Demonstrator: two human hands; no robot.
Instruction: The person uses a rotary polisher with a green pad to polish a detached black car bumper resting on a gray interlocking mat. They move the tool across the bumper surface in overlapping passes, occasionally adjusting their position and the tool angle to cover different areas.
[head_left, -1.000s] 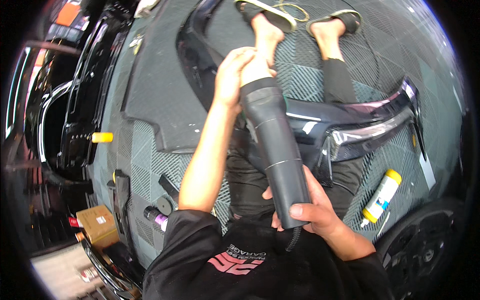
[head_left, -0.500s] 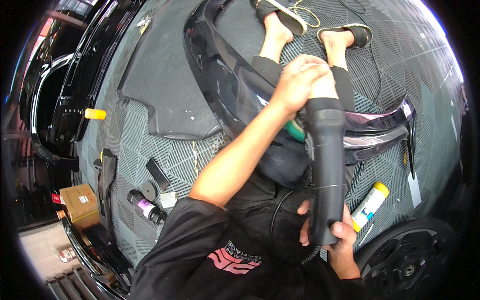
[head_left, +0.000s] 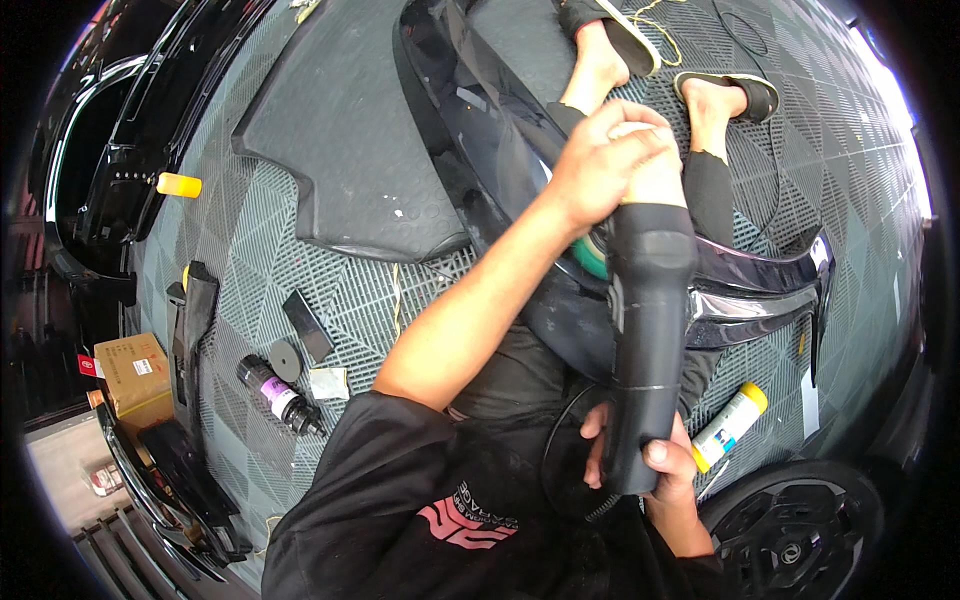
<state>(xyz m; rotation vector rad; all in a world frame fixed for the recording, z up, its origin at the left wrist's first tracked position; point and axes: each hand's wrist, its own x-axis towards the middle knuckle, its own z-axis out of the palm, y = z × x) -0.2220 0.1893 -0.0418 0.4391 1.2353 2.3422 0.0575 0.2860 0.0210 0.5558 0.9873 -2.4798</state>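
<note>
Over ribbed floor [head_left: 252,288], left hand [head_left: 597,172] caps polisher [head_left: 652,285], right hand [head_left: 675,472] wraps handle [head_left: 645,415].

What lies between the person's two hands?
The black power tool, with the left hand over its far end and the right hand around its near end; the head view shows it.

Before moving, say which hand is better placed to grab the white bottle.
Probably the right hand: it grips the black tool but is nearer the white bottle; the left hand is at the tool's far end.
</note>
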